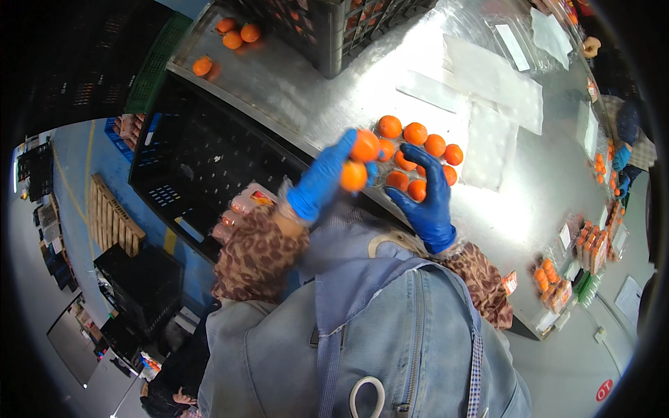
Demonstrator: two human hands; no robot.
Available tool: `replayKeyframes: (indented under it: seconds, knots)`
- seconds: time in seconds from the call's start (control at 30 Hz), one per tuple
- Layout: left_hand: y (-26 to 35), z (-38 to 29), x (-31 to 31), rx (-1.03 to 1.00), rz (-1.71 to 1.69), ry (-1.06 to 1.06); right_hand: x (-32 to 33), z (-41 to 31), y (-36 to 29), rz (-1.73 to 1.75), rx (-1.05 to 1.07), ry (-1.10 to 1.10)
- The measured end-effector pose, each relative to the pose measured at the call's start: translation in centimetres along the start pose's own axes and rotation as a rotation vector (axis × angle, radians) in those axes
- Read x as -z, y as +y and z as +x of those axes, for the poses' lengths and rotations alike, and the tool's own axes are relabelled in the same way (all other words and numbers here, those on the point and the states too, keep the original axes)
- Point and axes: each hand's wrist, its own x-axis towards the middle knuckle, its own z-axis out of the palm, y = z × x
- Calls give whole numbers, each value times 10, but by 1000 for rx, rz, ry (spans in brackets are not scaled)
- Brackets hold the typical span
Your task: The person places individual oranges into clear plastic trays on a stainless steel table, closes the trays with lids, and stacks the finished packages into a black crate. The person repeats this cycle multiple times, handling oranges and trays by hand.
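My left hand (324, 175), in a blue glove and slightly blurred, holds an orange round fruit (364, 146) and a second orange fruit (354, 176) beside the tray. Several more orange fruits (415, 134) sit in rows in a clear plastic tray (383, 166) on the metal table. Over the near right part of these rows is my right hand (431, 201), in a darker blue glove. Its thumb and forefinger are spread around fruits in the tray, and I see nothing lifted in it. Whether its fingertips touch the fruits is hard to tell.
A black crate (334, 39) with fruit stands on the metal table (292, 99), near loose fruits (232, 39). Clear empty trays (491, 146) lie to the right. A black crate (209, 136) with wrapped packs (245, 204) is at left. Another person's gloved hand (622, 157) shows at far right.
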Motion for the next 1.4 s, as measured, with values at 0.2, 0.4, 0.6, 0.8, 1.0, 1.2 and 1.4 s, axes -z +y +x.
replayKeyframes:
  seconds: [0.2, 0.4, 0.6, 0.8, 1.0, 1.2, 1.4]
  knots:
    - [-18, -17, -33, 129, 96, 60, -18, 3, 1, 53, -136, -113]
    - [0, -5, 24, -224, 395, 146, -5, 9, 7, -129, 87, 27]
    - [36, 56, 111, -650, 1228, 637, -14, -1, 14, -527, 278, -244]
    - [60, 81, 136, -745, 1616, 759, -23, 5, 17, -729, 317, -303]
    - [54, 60, 98, -1029, 1567, 1022, 37, 1, 41, -499, 130, 21]
    - [4, 73, 26, -780, 1022, 507, 149, -34, 152, -1040, -405, 499]
    - [-3, 137, -3, -377, 919, 422, 159, -33, 172, -351, -544, 585]
